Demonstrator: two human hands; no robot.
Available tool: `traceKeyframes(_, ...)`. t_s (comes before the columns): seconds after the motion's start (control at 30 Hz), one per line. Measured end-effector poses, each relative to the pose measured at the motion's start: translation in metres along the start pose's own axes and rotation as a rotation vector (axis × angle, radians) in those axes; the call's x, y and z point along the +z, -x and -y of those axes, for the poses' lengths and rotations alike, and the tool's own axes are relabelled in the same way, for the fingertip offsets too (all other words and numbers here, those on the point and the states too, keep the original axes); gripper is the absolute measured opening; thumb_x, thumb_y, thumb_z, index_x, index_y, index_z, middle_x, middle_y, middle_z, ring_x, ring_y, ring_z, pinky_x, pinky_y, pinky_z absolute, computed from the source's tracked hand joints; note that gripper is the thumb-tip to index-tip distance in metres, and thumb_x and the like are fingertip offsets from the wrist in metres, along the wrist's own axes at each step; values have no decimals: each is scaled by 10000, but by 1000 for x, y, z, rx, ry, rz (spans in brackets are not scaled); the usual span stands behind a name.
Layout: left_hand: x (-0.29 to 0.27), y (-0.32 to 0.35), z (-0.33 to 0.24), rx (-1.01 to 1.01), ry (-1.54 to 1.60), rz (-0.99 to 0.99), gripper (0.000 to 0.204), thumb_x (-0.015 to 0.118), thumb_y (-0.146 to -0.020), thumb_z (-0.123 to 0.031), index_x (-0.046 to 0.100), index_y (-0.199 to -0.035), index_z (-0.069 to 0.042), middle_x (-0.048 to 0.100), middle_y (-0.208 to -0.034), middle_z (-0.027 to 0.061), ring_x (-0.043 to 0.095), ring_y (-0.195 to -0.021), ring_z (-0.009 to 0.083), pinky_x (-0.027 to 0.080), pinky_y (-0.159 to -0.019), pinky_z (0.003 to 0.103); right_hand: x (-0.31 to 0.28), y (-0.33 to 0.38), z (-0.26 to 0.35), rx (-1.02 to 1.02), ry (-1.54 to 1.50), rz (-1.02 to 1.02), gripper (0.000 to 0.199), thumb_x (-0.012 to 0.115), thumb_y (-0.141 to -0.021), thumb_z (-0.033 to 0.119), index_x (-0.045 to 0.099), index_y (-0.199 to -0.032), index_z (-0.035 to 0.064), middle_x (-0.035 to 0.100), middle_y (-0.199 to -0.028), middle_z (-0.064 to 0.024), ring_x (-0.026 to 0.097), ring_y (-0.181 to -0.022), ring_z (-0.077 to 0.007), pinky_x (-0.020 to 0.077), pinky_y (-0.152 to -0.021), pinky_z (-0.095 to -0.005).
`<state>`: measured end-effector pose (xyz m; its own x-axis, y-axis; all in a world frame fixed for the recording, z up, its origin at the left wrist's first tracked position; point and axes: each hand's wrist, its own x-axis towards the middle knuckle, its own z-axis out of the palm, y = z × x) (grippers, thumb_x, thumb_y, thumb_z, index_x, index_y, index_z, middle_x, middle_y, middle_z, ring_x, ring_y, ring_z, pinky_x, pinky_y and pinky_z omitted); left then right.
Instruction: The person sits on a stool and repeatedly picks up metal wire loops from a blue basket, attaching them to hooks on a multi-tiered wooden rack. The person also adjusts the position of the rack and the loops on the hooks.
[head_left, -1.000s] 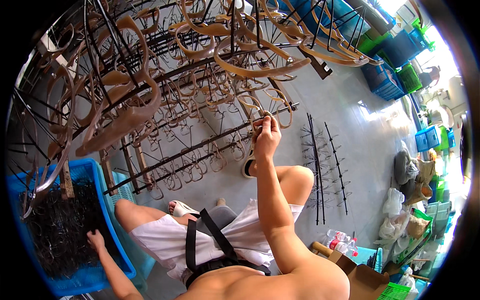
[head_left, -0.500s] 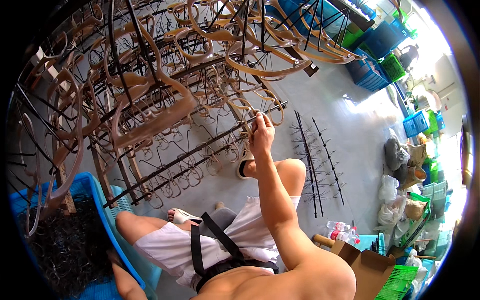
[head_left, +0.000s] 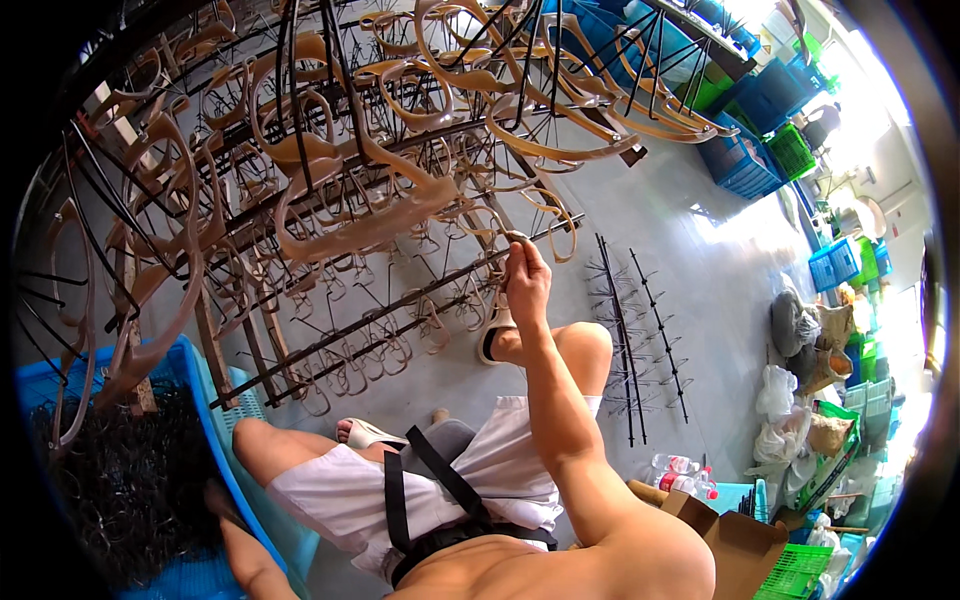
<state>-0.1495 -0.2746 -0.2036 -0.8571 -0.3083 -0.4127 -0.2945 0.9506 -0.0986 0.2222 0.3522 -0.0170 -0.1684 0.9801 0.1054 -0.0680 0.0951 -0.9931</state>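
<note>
Rows of brown, translucent eyeglass frames (head_left: 380, 222) hang on a rack of dark bars with thin wire hooks in front of me. My right hand (head_left: 527, 285) is raised to the right end of the lowest long bar (head_left: 400, 305). Its fingers are pinched together on the edge of a small eyeglass frame (head_left: 478, 217); the exact grip is partly hidden. Low at the left, my left hand (head_left: 222, 503) reaches over the rim of a blue crate (head_left: 205, 400). A heap of thin black pieces (head_left: 125, 480) fills that crate. The left fingers are in shadow and cannot be made out.
Two dark bars with wire hooks (head_left: 635, 340) lie on the grey floor at the right. Plastic bottles (head_left: 685, 475) and an open cardboard box (head_left: 735, 545) are near my right shoulder. Blue crates (head_left: 745, 155), bags (head_left: 785, 420) and green baskets line the right side.
The view has shifted a little, so the rack appears farther right. My right hand has moved slightly down beside the bar's end. The left hand remains at the crate.
</note>
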Motion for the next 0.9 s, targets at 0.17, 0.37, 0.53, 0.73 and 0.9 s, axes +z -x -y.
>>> traceKeyframes(0.17, -7, 2, 5, 9, 1, -8, 408, 542, -847, -368, 598, -1031, -8, 579, -1050, 245, 549, -1029, 361, 410, -883, 428, -9, -5, -4, 19, 25, 32, 197, 516, -939, 193, 614, -997, 32, 395, -586, 83, 317, -496, -8, 254, -422, -190)
traceKeyframes(0.37, -16, 0, 10, 25, 9, -20, 404, 531, -857, -360, 608, -1007, 8, 591, -1017, 254, 563, -1005, 363, 422, -866, 418, -1, 6, 0, 21, 82, 42, 175, 522, -926, 180, 603, -959, 29, 437, -586, 57, 366, -507, -32, 310, -437, -212)
traceKeyframes(0.53, -21, -4, 13, 52, 29, -22, 404, 522, -865, -353, 617, -987, 21, 601, -989, 261, 575, -985, 364, 433, -852, 410, -8, 0, -8, -35, 147, -14, 179, 523, -924, 172, 601, -971, 18, 452, -599, 40, 370, -533, -43, 308, -454, -228)
traceKeyframes(0.73, -31, -18, 30, 144, 152, -55, 409, 510, -874, -345, 627, -962, 36, 613, -955, 270, 589, -961, 366, 445, -834, 400, -8, -12, 1, 64, -107, -4, 180, 497, -944, 184, 584, -976, 30, 416, -581, 61, 355, -495, -25, 300, -424, -203)
traceKeyframes(0.9, -95, 47, 7, 448, 530, -196, 439, 558, -871, -419, 631, -840, 13, 496, -588, 53, 501, -530, 155, 408, -477, 334, -18, -12, 4, 15, 274, -146, 255, 504, -937, 252, 548, -920, 2, 496, -708, -61, 488, -616, -165, 431, -580, -346)
